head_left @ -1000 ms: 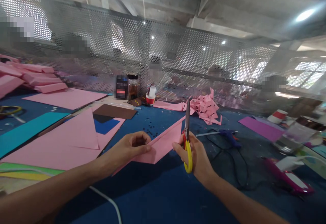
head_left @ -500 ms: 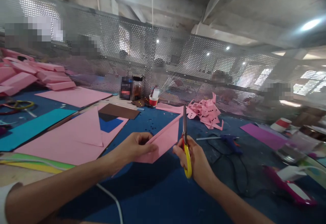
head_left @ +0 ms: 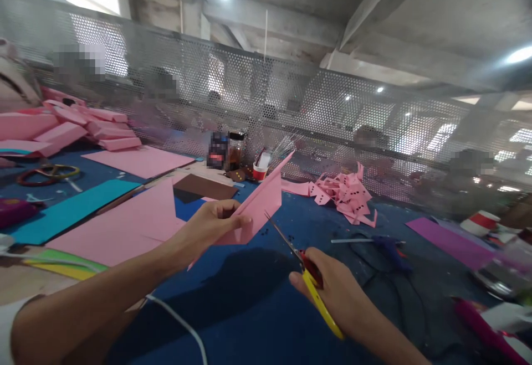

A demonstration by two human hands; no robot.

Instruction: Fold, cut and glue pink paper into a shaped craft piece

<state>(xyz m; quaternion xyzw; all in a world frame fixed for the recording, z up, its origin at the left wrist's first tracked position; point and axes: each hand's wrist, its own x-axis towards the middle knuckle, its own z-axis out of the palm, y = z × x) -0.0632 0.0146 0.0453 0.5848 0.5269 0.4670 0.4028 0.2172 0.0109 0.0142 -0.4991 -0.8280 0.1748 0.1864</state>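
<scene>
– Pinching that folded pink paper (head_left: pixel 260 207), is the left hand (head_left: pixel 216 222)?

– Yes, thumb on top and fingers curled under its lower corner. It holds the paper in the air above the blue table (head_left: pixel 257 320), with the long point tilted up and away.

– And the right hand (head_left: pixel 336 293)?

– Closed around the handles of the scissors (head_left: pixel 310 268), low and to the right. The blades look nearly shut and aim up-left, with the tips just beside the paper's lower edge. I cannot tell whether they touch it.

– What worries you?

– The paper is gripped at one end only, so I judge it may flex or twist away from the blades, and a cut could wander or tear. The tips also point toward the left hand's fingers, which sit near that same edge; a push too far could nick them.

– Anything underneath?

– A white cable (head_left: pixel 183 326) runs over the table below the left forearm, and a glue gun (head_left: pixel 386 243) with a dark cord lies to the right. A dropping elbow could snag either.
</scene>
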